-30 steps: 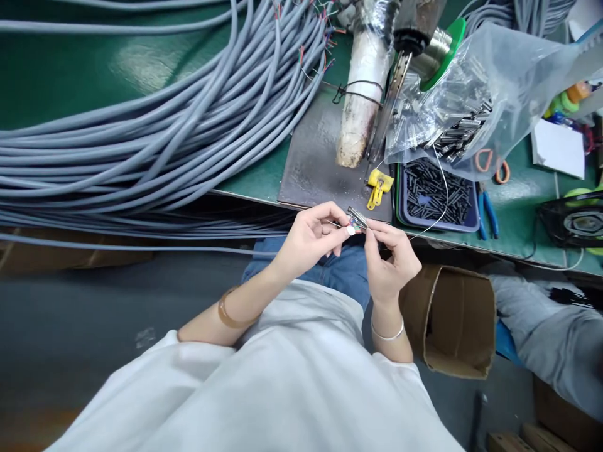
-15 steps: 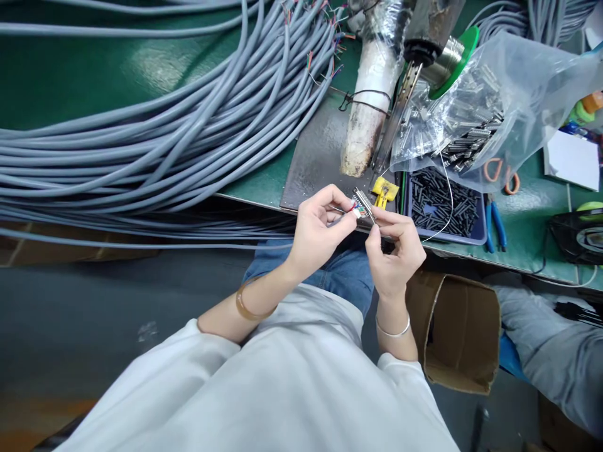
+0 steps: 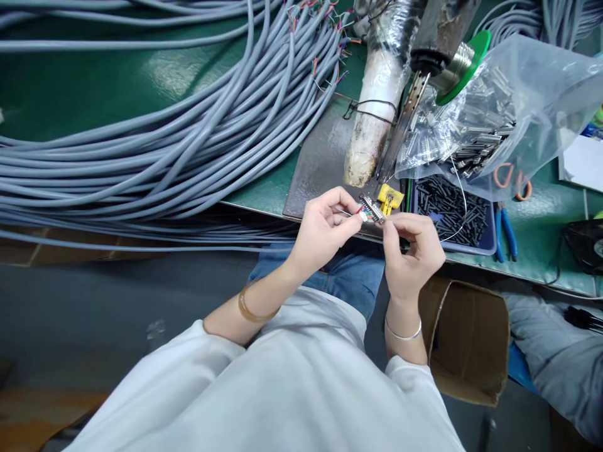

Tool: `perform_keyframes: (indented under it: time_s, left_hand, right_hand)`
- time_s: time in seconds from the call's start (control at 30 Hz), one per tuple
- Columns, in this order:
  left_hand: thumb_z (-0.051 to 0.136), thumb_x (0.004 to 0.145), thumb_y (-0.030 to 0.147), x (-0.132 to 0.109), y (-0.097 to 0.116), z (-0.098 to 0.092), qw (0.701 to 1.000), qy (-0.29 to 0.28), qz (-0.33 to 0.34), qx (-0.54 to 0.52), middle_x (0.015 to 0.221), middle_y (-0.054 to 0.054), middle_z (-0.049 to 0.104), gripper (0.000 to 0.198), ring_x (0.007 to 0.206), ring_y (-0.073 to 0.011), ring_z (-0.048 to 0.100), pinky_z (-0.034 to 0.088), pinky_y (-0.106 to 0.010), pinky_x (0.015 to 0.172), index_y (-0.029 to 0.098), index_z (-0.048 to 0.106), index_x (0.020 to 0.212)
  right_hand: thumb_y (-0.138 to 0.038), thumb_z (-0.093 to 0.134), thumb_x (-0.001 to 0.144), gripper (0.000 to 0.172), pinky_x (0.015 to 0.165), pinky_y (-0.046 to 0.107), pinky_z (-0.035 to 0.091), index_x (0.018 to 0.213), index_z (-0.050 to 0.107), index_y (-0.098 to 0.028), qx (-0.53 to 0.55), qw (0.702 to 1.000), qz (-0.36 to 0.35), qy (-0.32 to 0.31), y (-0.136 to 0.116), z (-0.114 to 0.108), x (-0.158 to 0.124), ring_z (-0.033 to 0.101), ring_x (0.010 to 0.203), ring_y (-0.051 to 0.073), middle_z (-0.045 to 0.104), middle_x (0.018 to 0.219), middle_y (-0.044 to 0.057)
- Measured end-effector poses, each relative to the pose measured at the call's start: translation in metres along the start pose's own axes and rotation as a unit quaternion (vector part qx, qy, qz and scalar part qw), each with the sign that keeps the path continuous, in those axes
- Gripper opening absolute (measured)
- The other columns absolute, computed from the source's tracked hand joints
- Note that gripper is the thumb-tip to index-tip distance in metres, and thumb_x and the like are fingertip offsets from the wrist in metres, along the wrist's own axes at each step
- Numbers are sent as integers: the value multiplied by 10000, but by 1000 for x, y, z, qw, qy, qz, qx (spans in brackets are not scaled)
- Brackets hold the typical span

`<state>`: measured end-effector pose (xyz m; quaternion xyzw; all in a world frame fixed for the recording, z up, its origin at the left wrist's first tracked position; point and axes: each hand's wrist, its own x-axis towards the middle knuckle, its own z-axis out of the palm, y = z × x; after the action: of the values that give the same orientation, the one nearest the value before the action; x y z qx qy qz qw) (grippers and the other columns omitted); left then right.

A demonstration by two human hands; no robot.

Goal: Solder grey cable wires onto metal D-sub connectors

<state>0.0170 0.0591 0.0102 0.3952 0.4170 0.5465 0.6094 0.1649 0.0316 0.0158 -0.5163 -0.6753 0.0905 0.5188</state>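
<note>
Pinching coloured wires [image 3: 369, 216] with the left hand [image 3: 330, 223], against the rear of a multi-pin D-sub-style connector [image 3: 372, 206]; gripping that connector's right end with the thumb and fingertips of the right hand [image 3: 412, 254], seemingly to steady it. Held raised around the front edge of a dark work board [image 3: 315, 176], with room opening downward over the lap. Bounded just beyond by a yellow clip-like piece [image 3: 391, 196] and rightward by a purple tray [image 3: 493, 242] of black sleeves [image 3: 447, 210]. Overhung farther back by a soldering iron [image 3: 407, 119] angled tip-down, probably for ready reach. Hemmed leftward by grey cables [image 3: 211, 132], splayed wire ends pointing away.
</note>
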Motion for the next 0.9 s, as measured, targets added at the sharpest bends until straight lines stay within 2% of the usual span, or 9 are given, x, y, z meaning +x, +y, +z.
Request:
perform_keyframes:
  time_s: [0.07,0.17,0.33,0.5,0.57,0.63,0.73,0.8,0.9]
  left_hand:
    - [776,735,215,-1,0,-3,999,-25,-38,-22,658,31,591,200,400,-17,428,296,-160,366,162,583,746]
    - [788,733,220,-4,3,-5,995,-56,-67,-37,602,37,566,204,398,-28,441,314,-161,375,155,596,734]
    - [782,726,207,-10,7,-4,994,-67,-82,-38,590,42,554,186,402,-24,422,303,-158,381,153,603,731]
    - [778,724,212,-11,4,-7,997,-27,-59,-33,626,31,580,205,401,-22,416,290,-158,377,165,579,732]
    - [777,721,211,-11,3,-8,998,-18,-51,-35,642,26,589,204,402,-22,416,289,-159,375,168,579,734]
    - [774,720,203,-11,2,-9,998,-15,-45,-37,651,24,589,195,404,-22,415,285,-159,375,168,582,733]
    - [768,720,193,-10,1,-9,998,-11,-36,-41,647,26,580,182,407,-23,415,278,-160,376,169,587,725]
    - [768,719,192,-9,0,-8,999,-8,-32,-42,643,26,583,180,404,-23,418,280,-161,374,169,589,721]
    - [768,716,190,-7,-1,-6,999,-7,-22,-33,663,20,615,175,407,-20,428,298,-156,374,165,596,722]
  right_hand:
    - [-164,707,898,117,668,272,558,954,717,-266,-34,999,-29,8,-1,-7,0,663,776,128,676,839,-11]
    - [-171,730,891,202,635,255,530,1039,739,-308,-73,995,-64,-35,-2,-12,-2,631,725,107,641,827,-21]
    - [-133,688,905,112,691,258,561,958,668,-230,-67,992,-78,-78,-3,-7,-6,672,797,126,678,862,0]
    - [-186,610,962,35,425,194,424,973,611,-219,43,993,72,86,-8,-12,-12,585,482,65,644,737,-51]
    - [-232,621,962,48,383,193,372,1008,615,-218,76,986,79,130,-12,-17,-13,538,415,64,575,628,-82]
    - [-240,609,969,129,374,193,372,1097,602,-223,84,985,65,133,-14,-19,-14,541,397,65,627,647,-76]
    - [-190,595,974,165,430,198,487,1134,586,-232,49,991,69,99,-14,-16,-17,679,502,93,779,872,-12]
    - [-177,638,946,112,590,244,613,1045,616,-223,29,995,68,61,-11,-11,-19,774,706,142,795,962,13]
    - [-172,679,910,78,755,298,655,951,633,-219,24,999,45,0,-6,-3,-20,781,922,175,786,1024,39]
